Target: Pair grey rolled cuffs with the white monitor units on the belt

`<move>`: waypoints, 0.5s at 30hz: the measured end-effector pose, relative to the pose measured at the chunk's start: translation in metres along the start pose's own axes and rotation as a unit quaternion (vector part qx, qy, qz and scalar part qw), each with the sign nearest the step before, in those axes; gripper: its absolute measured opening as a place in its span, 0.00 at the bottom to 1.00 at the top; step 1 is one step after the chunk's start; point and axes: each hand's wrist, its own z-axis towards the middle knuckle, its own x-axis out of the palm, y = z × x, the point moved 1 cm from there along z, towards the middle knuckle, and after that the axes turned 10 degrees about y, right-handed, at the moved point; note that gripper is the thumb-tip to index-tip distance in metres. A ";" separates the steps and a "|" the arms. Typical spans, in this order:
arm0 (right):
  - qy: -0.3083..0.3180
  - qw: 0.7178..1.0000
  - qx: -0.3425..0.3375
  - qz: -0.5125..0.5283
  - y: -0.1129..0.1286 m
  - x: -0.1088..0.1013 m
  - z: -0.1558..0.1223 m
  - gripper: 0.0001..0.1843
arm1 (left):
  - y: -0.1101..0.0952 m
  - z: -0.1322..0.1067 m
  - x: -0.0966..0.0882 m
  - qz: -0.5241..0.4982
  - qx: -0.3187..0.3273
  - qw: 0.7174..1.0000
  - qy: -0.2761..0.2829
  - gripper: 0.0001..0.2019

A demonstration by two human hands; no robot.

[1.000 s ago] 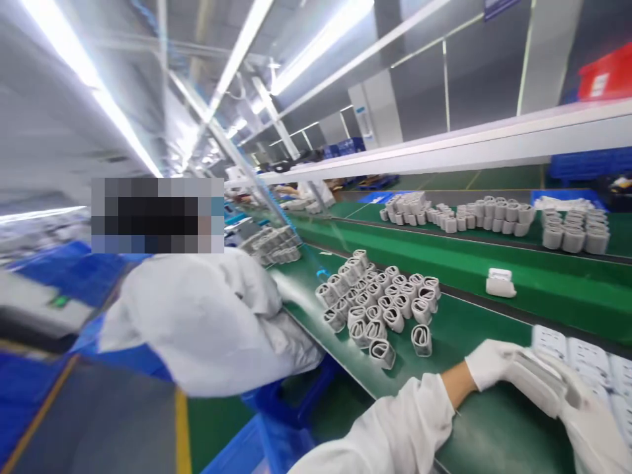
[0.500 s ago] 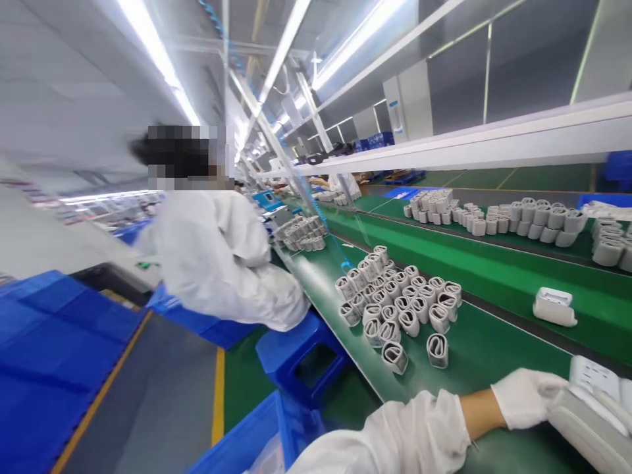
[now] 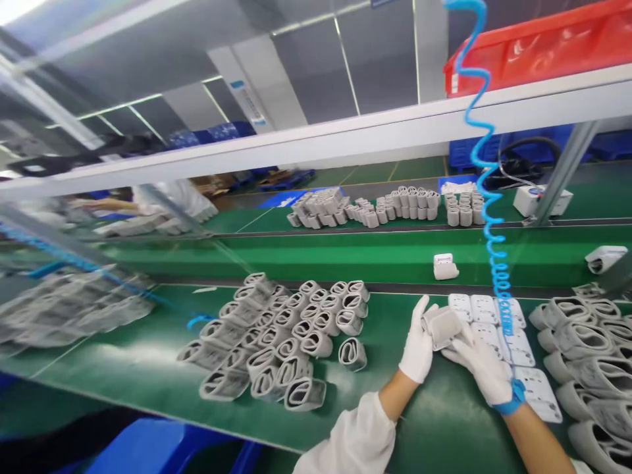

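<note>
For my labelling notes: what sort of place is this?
Probably a factory assembly line: a long green conveyor belt, piles of rolled grey bands, and gloved left hand and right hand holding a grey part.

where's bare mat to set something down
Bare green mat lies between the grey cuff pile and the left hand, and along the near edge between both forearms. Both hands hold a grey piece. Crowded right of the right hand: white cards, more cuffs.

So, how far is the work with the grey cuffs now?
Likely done: white boxes lie in rows by the hands. In hand: left hand and right hand hold one grey cuff. Remaining: a large heap of rolled cuffs lies on the green table.
</note>
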 end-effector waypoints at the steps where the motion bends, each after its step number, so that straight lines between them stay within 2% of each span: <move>1: -0.016 0.999 0.014 0.025 0.002 0.004 -0.001 0.42 | -0.004 -0.004 -0.002 0.046 0.029 0.998 0.013 0.48; 4: -0.035 0.993 0.043 0.101 0.015 0.010 -0.003 0.43 | -0.015 -0.009 -0.005 0.146 0.086 0.981 0.090 0.40; 6: -0.019 0.991 0.037 0.128 0.024 0.011 -0.004 0.40 | -0.018 -0.008 -0.006 0.131 0.083 0.979 0.135 0.35; 9: 0.008 0.989 0.023 0.148 0.032 0.011 -0.003 0.35 | -0.016 -0.004 -0.006 0.072 0.075 0.985 0.137 0.32; 11: 0.025 0.989 0.030 0.143 0.031 0.011 -0.003 0.33 | -0.015 -0.002 -0.004 0.062 0.060 0.987 0.133 0.34; 15: 0.031 0.989 0.050 0.138 0.028 0.006 -0.004 0.33 | -0.024 -0.001 -0.002 0.126 0.033 0.982 0.138 0.44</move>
